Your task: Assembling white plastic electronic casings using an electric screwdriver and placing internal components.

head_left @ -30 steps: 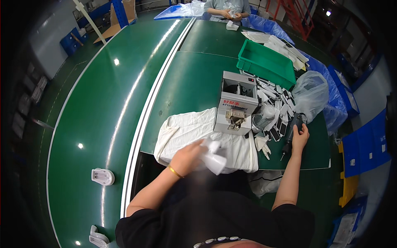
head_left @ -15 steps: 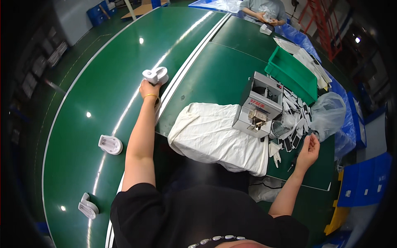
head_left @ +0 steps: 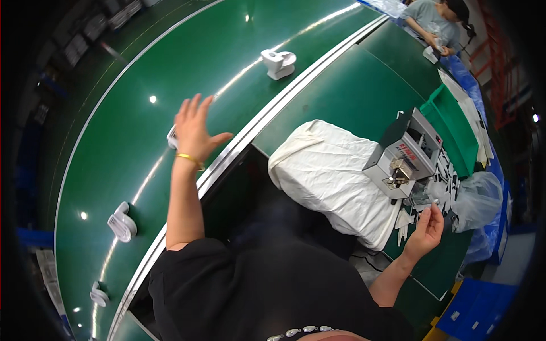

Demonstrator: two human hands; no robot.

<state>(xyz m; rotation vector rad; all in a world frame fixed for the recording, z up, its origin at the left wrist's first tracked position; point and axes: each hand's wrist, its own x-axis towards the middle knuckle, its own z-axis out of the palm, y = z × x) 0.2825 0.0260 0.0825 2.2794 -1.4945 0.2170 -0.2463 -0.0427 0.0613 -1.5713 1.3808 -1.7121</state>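
My left hand (head_left: 196, 128) is spread wide above the green belt with nothing in it. Behind its fingers, a white plastic piece (head_left: 172, 138) shows only partly. Farther up the belt stands a white toilet-shaped plastic piece (head_left: 278, 64), apart from my hand. Nearer lie two similar white pieces, one curved and hollow (head_left: 123, 223) and a smaller-looking one (head_left: 99, 294). My right hand (head_left: 425, 233) is curled at the right, thumb and fingertips close together; what they hold, if anything, is too small to make out. Beside it are a clear container (head_left: 422, 196) and small white-and-black parts (head_left: 446, 176).
A grey machine (head_left: 405, 153) stands beside a white cloth (head_left: 333, 170). Behind it are a green bin (head_left: 452, 128) and a clear plastic bag (head_left: 480, 199). Another person (head_left: 435, 28) handles something at the far right. Blue bins (head_left: 478, 312) sit lower right.
My left hand has let go of the toilet-shaped piece and come back toward me, fingers spreading. My right hand's fingers have drawn closer together beside the container. The view has turned left.
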